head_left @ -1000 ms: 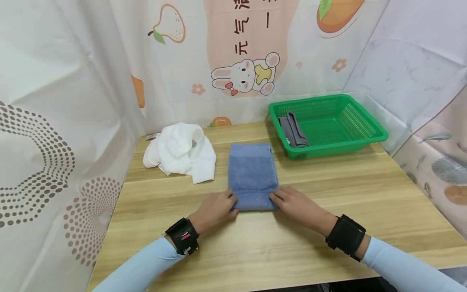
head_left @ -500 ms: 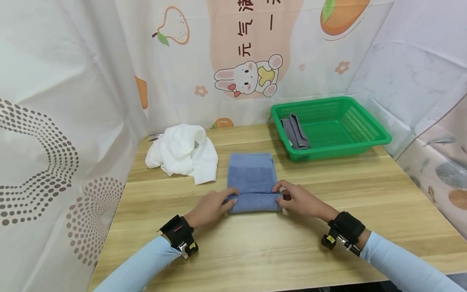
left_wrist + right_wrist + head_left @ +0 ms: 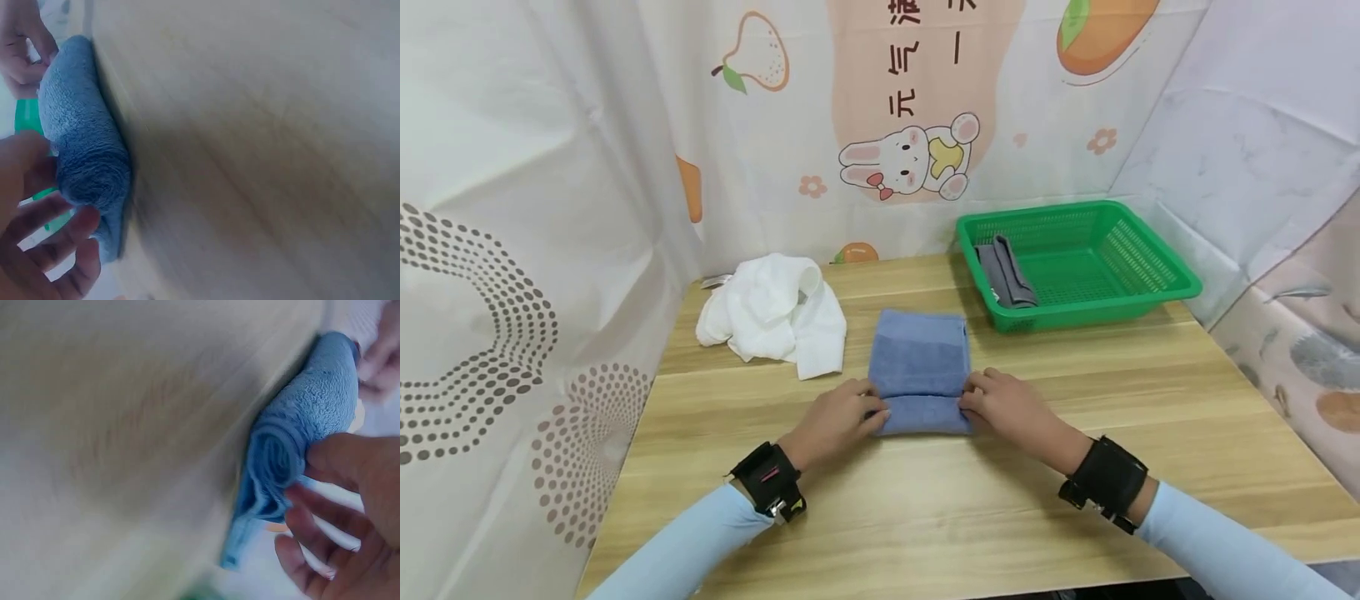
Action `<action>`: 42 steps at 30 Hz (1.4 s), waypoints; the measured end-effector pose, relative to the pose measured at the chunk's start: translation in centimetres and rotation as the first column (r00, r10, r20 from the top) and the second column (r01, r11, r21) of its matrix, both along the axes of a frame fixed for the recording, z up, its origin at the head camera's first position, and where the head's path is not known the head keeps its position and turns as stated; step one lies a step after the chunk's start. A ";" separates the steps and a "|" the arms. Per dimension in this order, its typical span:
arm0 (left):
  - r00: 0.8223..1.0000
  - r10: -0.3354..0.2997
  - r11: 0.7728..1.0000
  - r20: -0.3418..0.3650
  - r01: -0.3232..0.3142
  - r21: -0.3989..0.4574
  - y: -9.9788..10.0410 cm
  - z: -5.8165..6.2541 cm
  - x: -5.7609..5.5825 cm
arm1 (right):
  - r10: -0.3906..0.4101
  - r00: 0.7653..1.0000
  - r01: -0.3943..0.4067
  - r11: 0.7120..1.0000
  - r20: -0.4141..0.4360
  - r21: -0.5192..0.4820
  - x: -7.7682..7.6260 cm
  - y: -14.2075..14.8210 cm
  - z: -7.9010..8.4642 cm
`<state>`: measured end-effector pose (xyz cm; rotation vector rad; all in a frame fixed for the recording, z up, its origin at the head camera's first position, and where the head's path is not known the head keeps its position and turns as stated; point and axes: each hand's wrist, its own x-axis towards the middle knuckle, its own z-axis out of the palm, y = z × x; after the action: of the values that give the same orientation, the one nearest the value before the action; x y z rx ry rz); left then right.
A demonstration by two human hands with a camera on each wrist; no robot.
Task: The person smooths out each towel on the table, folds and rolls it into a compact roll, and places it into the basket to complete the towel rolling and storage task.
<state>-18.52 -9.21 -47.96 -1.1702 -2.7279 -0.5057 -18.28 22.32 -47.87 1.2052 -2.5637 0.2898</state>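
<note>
A blue towel (image 3: 919, 354) lies on the table, its near end rolled into a thick roll (image 3: 925, 415) and its far part flat. At the roll's left end, my left hand (image 3: 837, 421) pinches it between thumb and fingers. My right hand (image 3: 1017, 414) grips the right end the same way. In the left wrist view the roll (image 3: 87, 119) shows its coiled end beside the left fingers. The right wrist view shows the spiral layers of the towel (image 3: 278, 453), with the right thumb on the roll and the fingertips at its end.
A crumpled white cloth (image 3: 775, 312) lies at the back left. At the back right stands a green basket (image 3: 1097, 310) holding a folded grey towel (image 3: 1006, 273). Printed curtains (image 3: 760, 167) rise behind and beside the wooden table (image 3: 910, 525).
The near end of the towel has been turned over into a thicker roll, and the flat part is shorter. Both hands have moved slightly and still hold the roll's ends.
</note>
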 end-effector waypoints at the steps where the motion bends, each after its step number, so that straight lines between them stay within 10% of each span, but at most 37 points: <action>1: 1.000 -0.017 1.000 -0.025 0.016 -0.023 0.0 0.0 0.2 | 0.016 0.998 -0.014 0.999 -0.055 0.037 0.2 -0.1 0.0; 12: 0.995 -0.078 0.995 -0.063 0.074 -0.066 0.5 -0.8 0.1 | 0.050 0.983 -0.008 0.974 -0.179 0.226 1.3 -0.9 -0.3; 16: 0.991 -0.103 0.995 0.080 0.103 0.001 0.3 -0.8 0.0 | 0.043 0.994 -0.032 0.993 -0.100 0.110 0.8 -0.4 -1.2; 20: 0.945 -0.083 0.995 0.316 0.061 0.079 0.0 -0.6 0.0 | 0.052 0.993 -0.049 0.998 0.109 -0.033 0.0 0.2 -1.7; 30: 0.791 -0.006 0.946 0.612 -0.194 0.259 -0.6 -0.9 -0.7 | 0.074 0.785 0.070 0.976 0.615 -0.207 -1.7 1.4 -1.0; 32: 0.812 0.017 0.945 0.584 -0.204 0.256 -0.6 -0.9 -1.0 | 0.072 0.754 0.082 0.976 0.653 -0.202 -2.0 1.5 -0.8; 38: 0.978 0.082 0.968 0.191 -0.124 0.220 -0.1 -0.7 -1.2 | 0.054 0.683 0.133 0.971 0.729 -0.197 -2.3 1.5 -0.4; 42: 0.996 0.025 0.988 -0.084 -0.012 0.156 0.2 -0.6 -0.9 | 0.036 0.669 0.158 0.969 0.743 -0.190 -2.4 1.4 -0.4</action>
<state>-19.45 -8.97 -48.56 -1.1002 -2.5728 -0.6380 -20.67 23.76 -48.28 1.0319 -3.0794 1.2877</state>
